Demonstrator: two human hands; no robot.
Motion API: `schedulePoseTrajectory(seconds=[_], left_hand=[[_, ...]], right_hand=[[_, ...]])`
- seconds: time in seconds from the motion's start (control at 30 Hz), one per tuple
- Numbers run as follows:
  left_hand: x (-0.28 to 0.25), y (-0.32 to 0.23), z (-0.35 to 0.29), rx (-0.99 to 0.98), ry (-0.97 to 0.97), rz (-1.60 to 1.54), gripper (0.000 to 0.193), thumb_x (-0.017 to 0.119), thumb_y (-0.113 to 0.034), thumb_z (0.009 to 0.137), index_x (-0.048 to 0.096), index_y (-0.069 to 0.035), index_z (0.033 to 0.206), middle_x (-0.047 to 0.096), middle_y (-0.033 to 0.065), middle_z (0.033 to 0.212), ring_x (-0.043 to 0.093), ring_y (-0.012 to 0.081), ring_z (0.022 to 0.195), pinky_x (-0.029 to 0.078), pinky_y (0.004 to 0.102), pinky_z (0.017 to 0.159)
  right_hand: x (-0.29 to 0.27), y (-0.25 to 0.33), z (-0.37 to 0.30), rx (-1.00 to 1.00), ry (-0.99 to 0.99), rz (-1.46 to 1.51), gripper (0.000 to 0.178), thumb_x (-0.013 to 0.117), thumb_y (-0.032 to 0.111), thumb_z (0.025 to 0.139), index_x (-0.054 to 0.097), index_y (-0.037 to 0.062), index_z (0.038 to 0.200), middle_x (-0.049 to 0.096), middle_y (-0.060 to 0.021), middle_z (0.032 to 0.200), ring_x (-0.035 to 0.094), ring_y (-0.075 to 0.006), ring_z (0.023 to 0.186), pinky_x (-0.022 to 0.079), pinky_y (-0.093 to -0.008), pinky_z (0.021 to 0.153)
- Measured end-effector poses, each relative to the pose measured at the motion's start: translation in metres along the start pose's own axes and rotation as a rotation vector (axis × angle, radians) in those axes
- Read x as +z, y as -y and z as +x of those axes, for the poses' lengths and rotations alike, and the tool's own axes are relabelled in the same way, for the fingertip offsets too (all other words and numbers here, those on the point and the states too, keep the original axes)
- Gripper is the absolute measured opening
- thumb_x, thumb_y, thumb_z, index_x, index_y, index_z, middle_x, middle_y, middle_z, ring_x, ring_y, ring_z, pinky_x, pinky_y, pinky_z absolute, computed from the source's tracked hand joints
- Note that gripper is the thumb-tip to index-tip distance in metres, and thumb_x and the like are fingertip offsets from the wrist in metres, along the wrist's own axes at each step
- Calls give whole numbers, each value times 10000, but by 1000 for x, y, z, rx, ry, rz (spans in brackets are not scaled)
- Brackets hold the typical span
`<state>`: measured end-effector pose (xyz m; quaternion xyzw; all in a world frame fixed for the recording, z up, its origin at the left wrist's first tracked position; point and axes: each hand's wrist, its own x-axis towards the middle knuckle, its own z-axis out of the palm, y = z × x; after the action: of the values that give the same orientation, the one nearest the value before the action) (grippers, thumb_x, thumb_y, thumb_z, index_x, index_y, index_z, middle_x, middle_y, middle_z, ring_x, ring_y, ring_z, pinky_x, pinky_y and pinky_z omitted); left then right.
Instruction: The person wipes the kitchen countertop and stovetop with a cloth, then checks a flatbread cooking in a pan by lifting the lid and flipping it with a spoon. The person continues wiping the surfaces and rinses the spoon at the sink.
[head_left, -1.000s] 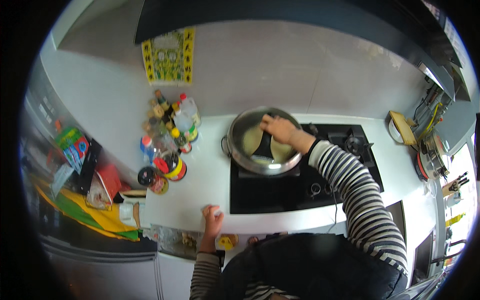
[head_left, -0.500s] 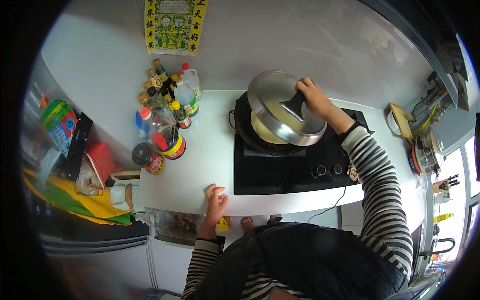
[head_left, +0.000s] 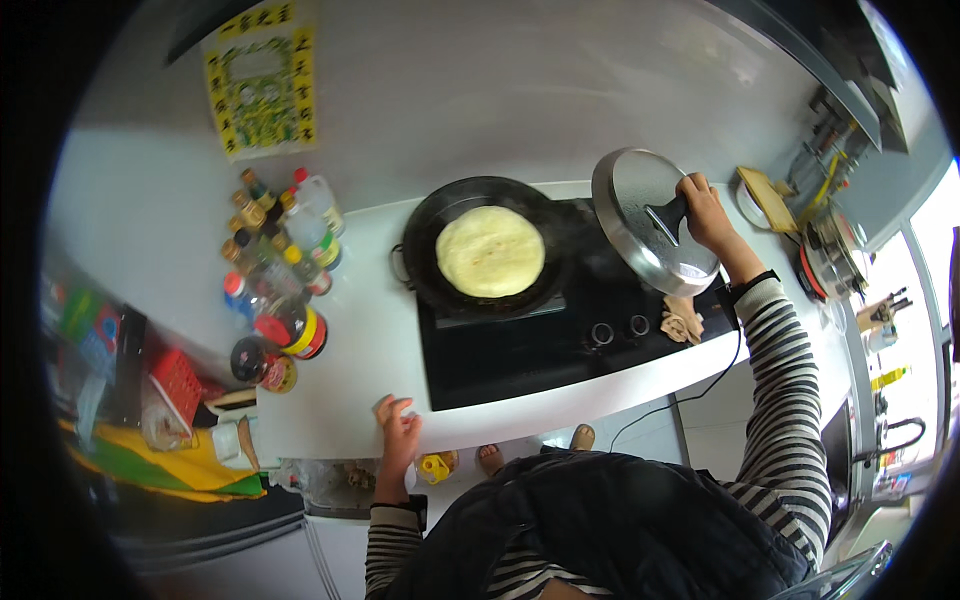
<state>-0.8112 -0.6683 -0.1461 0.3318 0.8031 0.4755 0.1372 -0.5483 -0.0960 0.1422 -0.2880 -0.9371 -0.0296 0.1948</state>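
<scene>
My right hand grips the dark handle of a glass pot lid with a wide metal rim. The lid is tilted and held above the right part of the black cooktop, to the right of the pan. A round, pale yellow flatbread lies flat in the dark frying pan, fully in sight. My left hand rests at the front edge of the white counter, fingers loosely curled but apart, holding nothing.
Several sauce and oil bottles crowd the counter left of the pan. A crumpled brown cloth-like thing lies at the cooktop's right end, beside two knobs. A black cord hangs over the front edge. Farther right stands a steel pot.
My right hand has carried the lid off to the right, away from the pan, uncovering the flatbread. My left hand stays at the counter edge. The whole view has shifted and tilted.
</scene>
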Motion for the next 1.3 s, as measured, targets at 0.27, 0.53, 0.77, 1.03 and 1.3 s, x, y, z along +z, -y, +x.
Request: schedulePoseTrajectory(seconds=[0.27, 0.53, 0.77, 1.03, 1.3], left_hand=[[5, 53, 12, -224, -92, 188, 424, 669, -64, 822, 572, -98, 1233, 289, 222, 1434, 329, 318, 1297, 469, 343, 874], [37, 9, 7, -378, -221, 98, 311, 633, -95, 899, 578, -119, 1203, 297, 134, 1409, 457, 246, 1167, 508, 309, 772], [67, -47, 7, -323, -322, 96, 349, 684, -44, 869, 605, -125, 1199, 287, 111, 1424, 482, 241, 1162, 535, 306, 778], [75, -111, 16, -225, -314, 319, 342, 672, -97, 873, 613, -117, 1209, 254, 137, 1431, 609, 169, 686, 518, 282, 634], [73, -136, 29, -348, -215, 117, 332, 658, -132, 903, 584, -99, 1225, 251, 148, 1441, 594, 173, 872, 516, 296, 839]], right_hand=[[13, -187, -124, 366, 59, -97, 354, 543, -77, 759, 519, 94, 1068, 499, -164, 1130, 514, -402, 1092, 410, -484, 917], [28, -324, -229, 659, 106, -120, 332, 554, -60, 759, 563, 80, 1060, 501, -164, 1186, 516, -404, 1100, 386, -489, 962], [68, -408, -282, 615, 69, -299, 281, 553, -37, 752, 565, 53, 1018, 532, -183, 1160, 519, -392, 1131, 437, -509, 873], [112, -457, -292, 628, 82, -213, 299, 595, -8, 793, 545, 131, 1054, 514, -103, 1178, 534, -356, 1134, 428, -518, 856], [68, -382, -265, 617, 19, -411, 423, 538, -26, 809, 564, 153, 1192, 526, -117, 1281, 575, -379, 1083, 475, -494, 908]])
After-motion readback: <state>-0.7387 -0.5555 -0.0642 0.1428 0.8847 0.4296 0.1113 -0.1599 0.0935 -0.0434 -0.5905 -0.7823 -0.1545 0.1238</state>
